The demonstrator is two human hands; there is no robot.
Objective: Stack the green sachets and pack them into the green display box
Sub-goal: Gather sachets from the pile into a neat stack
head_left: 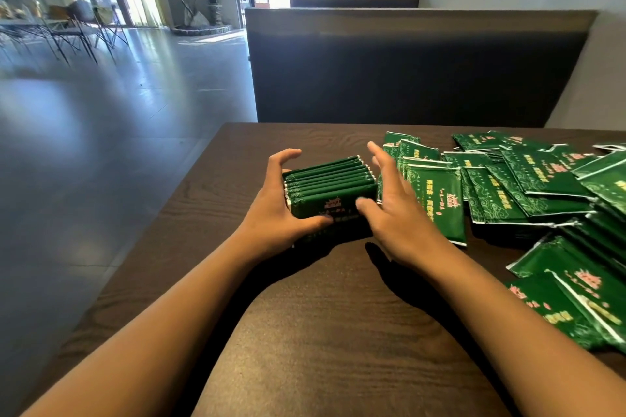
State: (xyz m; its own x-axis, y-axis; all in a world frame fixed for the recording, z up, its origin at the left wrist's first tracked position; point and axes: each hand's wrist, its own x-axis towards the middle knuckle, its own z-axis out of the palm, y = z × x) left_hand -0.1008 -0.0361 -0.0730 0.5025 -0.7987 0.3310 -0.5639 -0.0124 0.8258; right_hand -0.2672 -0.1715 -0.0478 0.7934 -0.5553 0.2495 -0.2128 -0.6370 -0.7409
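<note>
Lying on the dark wooden table (305, 332), right side: loose green sachets (528, 186), partly cut off by the frame edge. Standing on edge at table centre: sachet stack (330, 186), long axis running left to right. Curling around its left end: left hand (281, 203). Spreading beside the right end, thumb touching: right hand (396, 210), blurred.

Two bare forearms enter from the bottom edge, unsleeved to the frame limit. Left hand (281, 210) and right hand (394, 210): no rings, watch, gloves or bands visible.
</note>
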